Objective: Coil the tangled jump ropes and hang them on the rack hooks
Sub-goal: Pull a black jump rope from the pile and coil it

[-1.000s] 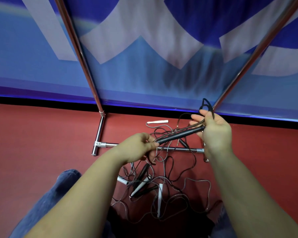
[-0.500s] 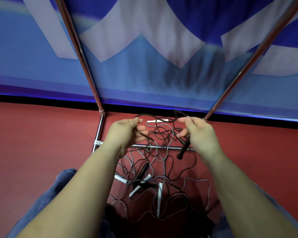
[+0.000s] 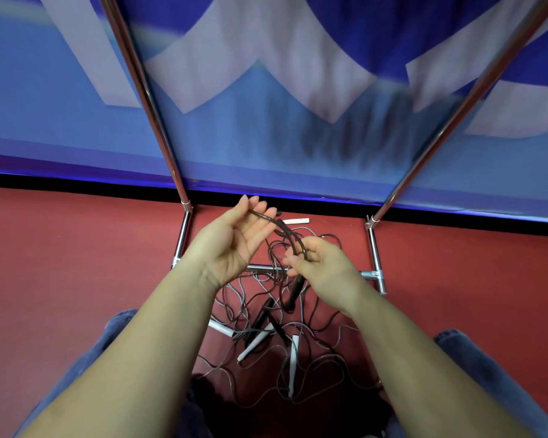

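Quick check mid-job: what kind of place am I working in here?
Probably a gym or sports hall: red sports-type floor, big blue-and-white banner behind a chrome rack, tangled jump ropes on the floor.

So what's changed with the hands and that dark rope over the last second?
The left hand let go of the black handle and opened palm up, with the dark rope draped over its fingers. The right hand kept its grip and came down and leftward, so the handle now hangs below it. The tangle on the floor and the rack look unmoved.

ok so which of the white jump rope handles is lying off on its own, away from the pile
The white handle by the wall's black baseboard, beyond the left hand. The other white handles lie amid the tangle near the knees.
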A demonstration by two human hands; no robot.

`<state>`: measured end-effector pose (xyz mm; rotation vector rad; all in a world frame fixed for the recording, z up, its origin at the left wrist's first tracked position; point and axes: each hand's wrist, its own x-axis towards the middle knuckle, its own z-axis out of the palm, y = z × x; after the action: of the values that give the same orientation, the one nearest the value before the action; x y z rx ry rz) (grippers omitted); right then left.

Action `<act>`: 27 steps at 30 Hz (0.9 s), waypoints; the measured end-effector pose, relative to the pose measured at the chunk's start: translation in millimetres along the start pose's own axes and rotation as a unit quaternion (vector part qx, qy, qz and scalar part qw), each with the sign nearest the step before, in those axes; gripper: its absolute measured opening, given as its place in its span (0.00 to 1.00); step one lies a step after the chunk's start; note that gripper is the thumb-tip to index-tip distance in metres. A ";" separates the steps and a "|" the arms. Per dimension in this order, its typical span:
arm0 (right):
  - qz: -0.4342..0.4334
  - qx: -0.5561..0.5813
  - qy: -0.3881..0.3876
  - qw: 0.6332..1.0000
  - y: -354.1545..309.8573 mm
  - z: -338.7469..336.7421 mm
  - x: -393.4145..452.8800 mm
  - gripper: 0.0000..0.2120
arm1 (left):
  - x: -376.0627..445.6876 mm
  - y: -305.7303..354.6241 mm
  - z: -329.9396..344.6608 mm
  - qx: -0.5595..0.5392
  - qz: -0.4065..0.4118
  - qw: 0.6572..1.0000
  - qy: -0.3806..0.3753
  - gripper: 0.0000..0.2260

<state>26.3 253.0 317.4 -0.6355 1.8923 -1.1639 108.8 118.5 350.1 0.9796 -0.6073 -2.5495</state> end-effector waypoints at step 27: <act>-0.012 -0.071 0.032 0.997 -0.8 -17.7 4.8 0.08 | 5.1 -19.9 -7.1 0.272 0.005 0.962 0.032 0.10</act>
<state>8.9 257.6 320.7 -0.7063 2.0413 -1.0829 106.9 131.2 332.6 1.2144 -1.3326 -2.3705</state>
